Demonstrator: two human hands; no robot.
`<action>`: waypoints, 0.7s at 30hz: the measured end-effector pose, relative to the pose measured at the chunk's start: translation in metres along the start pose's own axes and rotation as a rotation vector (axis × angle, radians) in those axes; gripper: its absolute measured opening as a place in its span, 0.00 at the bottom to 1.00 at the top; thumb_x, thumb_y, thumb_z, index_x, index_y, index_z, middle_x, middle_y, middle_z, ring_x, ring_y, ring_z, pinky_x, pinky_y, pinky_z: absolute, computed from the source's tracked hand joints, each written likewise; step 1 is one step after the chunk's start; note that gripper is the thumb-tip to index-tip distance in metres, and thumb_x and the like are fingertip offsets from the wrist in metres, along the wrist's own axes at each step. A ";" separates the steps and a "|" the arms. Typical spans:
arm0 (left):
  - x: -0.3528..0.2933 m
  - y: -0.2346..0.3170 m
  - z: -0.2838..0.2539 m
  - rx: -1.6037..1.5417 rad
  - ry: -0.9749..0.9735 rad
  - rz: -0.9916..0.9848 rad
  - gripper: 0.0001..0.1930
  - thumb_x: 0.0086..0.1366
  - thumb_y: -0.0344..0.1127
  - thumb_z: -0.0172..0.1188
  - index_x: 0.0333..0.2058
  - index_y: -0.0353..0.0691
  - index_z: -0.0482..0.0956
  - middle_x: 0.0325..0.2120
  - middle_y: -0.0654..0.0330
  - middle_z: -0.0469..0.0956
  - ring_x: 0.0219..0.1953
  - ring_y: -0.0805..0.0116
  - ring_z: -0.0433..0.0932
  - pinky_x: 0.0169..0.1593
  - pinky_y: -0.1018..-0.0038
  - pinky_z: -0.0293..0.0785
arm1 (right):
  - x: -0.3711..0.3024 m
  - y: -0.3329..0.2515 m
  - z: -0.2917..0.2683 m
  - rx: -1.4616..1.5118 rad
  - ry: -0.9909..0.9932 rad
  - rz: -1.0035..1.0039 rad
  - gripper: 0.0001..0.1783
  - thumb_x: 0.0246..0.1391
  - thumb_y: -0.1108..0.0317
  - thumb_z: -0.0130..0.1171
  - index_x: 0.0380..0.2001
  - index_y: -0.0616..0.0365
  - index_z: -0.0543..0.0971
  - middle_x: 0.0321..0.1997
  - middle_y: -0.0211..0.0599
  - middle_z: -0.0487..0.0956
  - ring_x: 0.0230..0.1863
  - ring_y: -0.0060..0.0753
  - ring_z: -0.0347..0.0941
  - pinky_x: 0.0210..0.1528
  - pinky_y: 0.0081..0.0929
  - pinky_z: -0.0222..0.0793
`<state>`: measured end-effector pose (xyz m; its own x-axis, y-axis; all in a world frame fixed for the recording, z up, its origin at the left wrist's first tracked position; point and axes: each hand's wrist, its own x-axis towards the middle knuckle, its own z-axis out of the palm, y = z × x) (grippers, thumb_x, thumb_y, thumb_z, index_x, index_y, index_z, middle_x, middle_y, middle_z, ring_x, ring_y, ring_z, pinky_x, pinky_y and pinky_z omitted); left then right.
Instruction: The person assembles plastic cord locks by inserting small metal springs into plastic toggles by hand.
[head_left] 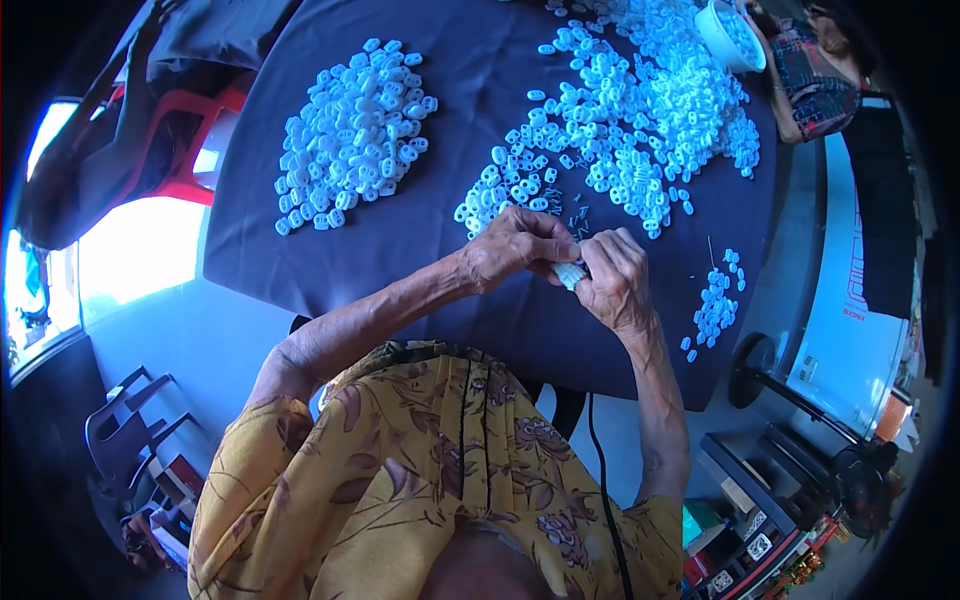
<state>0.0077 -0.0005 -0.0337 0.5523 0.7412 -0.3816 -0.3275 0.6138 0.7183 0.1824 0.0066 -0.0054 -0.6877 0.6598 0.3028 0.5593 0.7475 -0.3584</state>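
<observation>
While both hands meet over the near edge of the desk (300, 260), the left hand (515, 245) and right hand (610, 280) pinch one small white plastic piece (570, 274) between them, fingers closed tight around it. Just beyond lies a little scatter of tiny dark metal pins (572, 212), and past that a wide spread of white pieces (640, 110); a separate heap (350, 135) sits far left, a small cluster (715, 305) to the right. Since the piece is small and mostly hidden by fingertips, a slip could likely drop it into the nearby spread, where it would be hard to tell apart. A careless sweep might also scatter the pins.
</observation>
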 end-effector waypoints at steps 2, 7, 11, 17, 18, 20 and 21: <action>-0.002 0.002 -0.002 -0.013 0.030 0.002 0.08 0.54 0.35 0.59 0.27 0.36 0.77 0.23 0.61 0.76 0.26 0.74 0.75 0.33 0.78 0.74 | 0.000 0.002 -0.005 0.056 0.036 0.078 0.07 0.30 0.77 0.54 0.19 0.62 0.69 0.17 0.37 0.67 0.21 0.37 0.66 0.24 0.31 0.61; 0.000 0.011 -0.007 -0.035 0.120 0.025 0.08 0.56 0.34 0.58 0.29 0.35 0.76 0.24 0.57 0.77 0.27 0.70 0.77 0.35 0.76 0.75 | -0.021 0.023 -0.024 0.171 0.062 0.611 0.08 0.42 0.76 0.57 0.30 0.62 0.74 0.26 0.39 0.76 0.27 0.33 0.74 0.29 0.23 0.67; 0.002 0.016 -0.010 -0.096 0.107 0.035 0.07 0.57 0.32 0.56 0.30 0.34 0.75 0.25 0.56 0.77 0.28 0.69 0.77 0.37 0.74 0.76 | -0.010 0.019 -0.010 0.182 0.076 0.485 0.08 0.43 0.75 0.54 0.31 0.62 0.74 0.28 0.42 0.77 0.28 0.36 0.75 0.31 0.26 0.68; -0.006 0.025 -0.018 -0.189 0.152 0.114 0.06 0.52 0.25 0.59 0.30 0.33 0.73 0.25 0.55 0.76 0.29 0.67 0.78 0.36 0.73 0.76 | 0.024 0.037 0.010 0.121 0.031 0.503 0.12 0.41 0.80 0.48 0.32 0.63 0.74 0.31 0.46 0.76 0.31 0.43 0.74 0.34 0.30 0.68; -0.005 0.026 -0.020 -0.192 0.158 0.120 0.06 0.52 0.25 0.59 0.30 0.33 0.73 0.25 0.55 0.76 0.29 0.67 0.78 0.36 0.73 0.76 | 0.031 0.035 0.010 0.125 0.028 0.522 0.11 0.40 0.79 0.49 0.31 0.64 0.74 0.32 0.48 0.76 0.33 0.47 0.73 0.35 0.34 0.68; -0.005 0.026 -0.023 -0.150 0.145 0.137 0.07 0.53 0.25 0.58 0.32 0.34 0.73 0.30 0.53 0.77 0.32 0.66 0.78 0.40 0.71 0.75 | 0.037 0.033 0.012 0.119 0.012 0.484 0.10 0.41 0.78 0.49 0.31 0.63 0.74 0.32 0.48 0.76 0.33 0.48 0.73 0.35 0.34 0.68; -0.004 0.025 -0.024 -0.150 0.147 0.156 0.07 0.53 0.25 0.58 0.32 0.34 0.73 0.29 0.54 0.77 0.32 0.66 0.78 0.40 0.71 0.75 | 0.039 0.032 0.013 0.123 0.010 0.496 0.11 0.41 0.78 0.49 0.31 0.63 0.75 0.32 0.48 0.76 0.33 0.48 0.73 0.35 0.34 0.68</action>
<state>-0.0212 0.0182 -0.0277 0.3728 0.8548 -0.3612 -0.5161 0.5144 0.6849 0.1673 0.0551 -0.0160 -0.3486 0.9340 0.0781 0.7581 0.3299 -0.5625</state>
